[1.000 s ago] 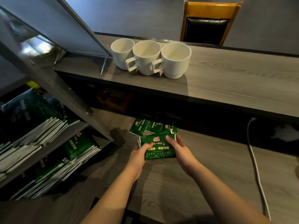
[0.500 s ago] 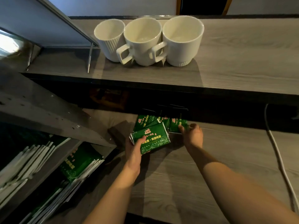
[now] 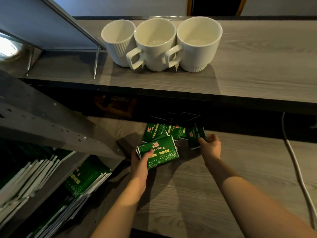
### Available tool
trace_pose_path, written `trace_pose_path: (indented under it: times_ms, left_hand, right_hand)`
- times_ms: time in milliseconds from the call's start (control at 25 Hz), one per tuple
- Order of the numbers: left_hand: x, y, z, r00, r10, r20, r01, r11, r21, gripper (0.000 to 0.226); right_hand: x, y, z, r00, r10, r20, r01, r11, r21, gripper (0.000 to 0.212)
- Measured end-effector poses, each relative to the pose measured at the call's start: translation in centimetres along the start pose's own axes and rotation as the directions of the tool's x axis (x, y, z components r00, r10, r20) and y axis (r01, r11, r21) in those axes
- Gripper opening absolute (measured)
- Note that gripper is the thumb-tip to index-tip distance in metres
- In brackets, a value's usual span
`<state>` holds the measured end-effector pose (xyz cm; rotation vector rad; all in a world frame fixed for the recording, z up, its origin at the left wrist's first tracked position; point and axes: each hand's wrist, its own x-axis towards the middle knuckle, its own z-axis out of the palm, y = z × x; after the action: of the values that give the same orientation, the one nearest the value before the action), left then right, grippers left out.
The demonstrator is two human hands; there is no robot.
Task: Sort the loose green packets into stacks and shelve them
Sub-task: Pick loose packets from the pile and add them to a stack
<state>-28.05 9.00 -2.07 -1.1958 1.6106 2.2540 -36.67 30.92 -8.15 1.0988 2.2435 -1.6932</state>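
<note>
Grey metal rack (image 3: 56, 124), left of both grips: shelved green-and-white flat packets (image 3: 82, 181) lie stacked on its lower shelves. Left hand (image 3: 139, 166) grips a small stack of green printed foil packets (image 3: 157, 152), thumb on top, above the lower grey wood-grain counter (image 3: 188, 186). Just beyond this grip, loose green packets (image 3: 164, 132) lie overlapped. Right hand (image 3: 210, 147) pinches one dark green packet (image 3: 196, 137) at the pile's right end. Three white ceramic mugs (image 3: 159, 43) stand on the upper ledge, well beyond both grips.
</note>
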Motion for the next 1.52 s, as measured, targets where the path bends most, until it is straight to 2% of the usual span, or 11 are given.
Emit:
trace_pose_path:
  times_ms: [160,280,360,520,680,840,960,1080,1200,1360,1520]
  left_hand:
    - [-1.2,0.2,0.9,0.999,0.017,0.036,-0.016,1.000,-0.005,0.113]
    - [-2.2,0.0,1.5,0.999,0.007,0.054,-0.008,1.000,0.021,0.098]
    - [-2.7,-0.1,1.7,1.000,0.001,0.004,-0.001,1.000,0.022,0.115]
    - [-4.4,-0.4,2.4,0.998,-0.002,-0.063,0.003,1.000,0.020,0.128]
    - [-5.5,-0.8,2.6,0.995,0.004,-0.099,-0.005,1.000,-0.006,0.125]
    - [-6.3,-0.7,2.6,0.993,-0.007,-0.115,0.011,0.999,0.034,0.100]
    - [-7.5,-0.9,3.3,0.998,0.008,-0.065,-0.006,0.999,0.031,0.092]
    - [-8.6,-1.2,4.1,1.000,0.008,-0.023,-0.007,0.997,0.076,0.117]
    - [-9.2,-1.4,4.4,0.999,0.003,-0.046,0.004,0.990,0.139,0.123]
    - [-9.7,-1.7,4.4,0.997,0.023,-0.068,-0.015,0.992,0.124,0.125]
    - [-10.4,-1.8,4.5,0.998,0.051,-0.040,-0.046,0.993,0.112,0.144]
  right_hand:
    - [-1.7,-0.6,-3.0,0.991,0.068,0.119,-0.103,0.942,0.320,0.027]
    - [-2.1,-0.8,-5.4,0.974,0.067,0.218,-0.154,0.898,0.412,0.021]
    - [-2.4,-1.1,-6.8,0.956,0.029,0.292,-0.165,0.876,0.453,0.012]
    - [-3.2,-2.5,-9.0,0.914,-0.084,0.397,-0.080,0.922,0.380,0.010]
    - [-3.8,-4.2,-10.6,0.849,-0.108,0.518,-0.099,0.929,0.356,0.026]
    - [-4.6,-5.4,-11.7,0.810,-0.098,0.578,-0.200,0.880,0.430,0.020]
    - [-5.5,-5.7,-11.7,0.759,-0.035,0.650,-0.199,0.939,0.282,0.022]
    - [-6.6,-6.5,-11.2,0.722,-0.077,0.688,-0.004,0.993,0.116,0.019]
    - [-7.3,-7.6,-10.8,0.596,-0.242,0.766,0.314,0.948,0.055,0.029]
    - [-8.0,-8.4,-10.5,0.594,-0.309,0.743,0.457,0.890,0.004,0.024]
    - [-8.7,-8.5,-9.5,0.515,-0.398,0.759,0.645,0.763,-0.038,0.023]
